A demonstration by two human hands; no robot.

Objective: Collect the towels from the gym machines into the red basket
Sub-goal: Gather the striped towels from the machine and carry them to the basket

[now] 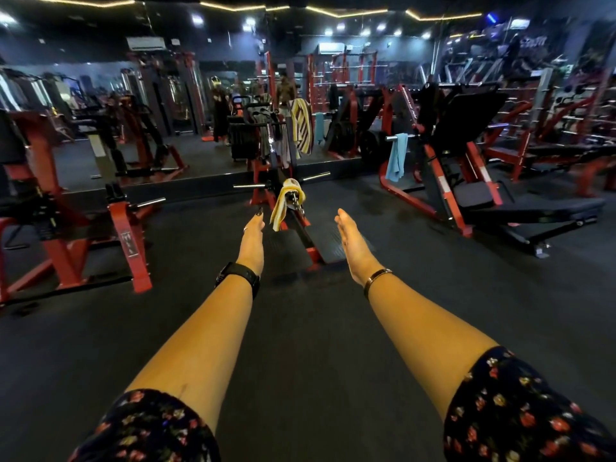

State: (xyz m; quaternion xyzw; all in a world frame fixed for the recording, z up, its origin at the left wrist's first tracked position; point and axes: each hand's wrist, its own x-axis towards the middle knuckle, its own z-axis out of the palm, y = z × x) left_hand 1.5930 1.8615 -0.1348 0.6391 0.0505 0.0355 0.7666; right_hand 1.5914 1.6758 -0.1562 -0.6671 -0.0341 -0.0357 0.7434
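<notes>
A yellow towel (282,203) hangs over the handle of a low red and black row machine (293,241) straight ahead. Both my arms are stretched toward it. My left hand (252,240) is flat with straight fingers, just left of the towel and short of touching it. My right hand (352,243) is also flat and empty, to the towel's right. A blue towel (396,157) hangs from a bar on the leg press machine (466,181) at the right. A striped yellow towel (301,130) drapes over the rack behind. No red basket is in view.
Red-framed machines stand at the left (66,228) and right. A mirror wall (200,121) runs across the back, with people reflected in it. Dark rubber floor (300,328) spreads out below my arms.
</notes>
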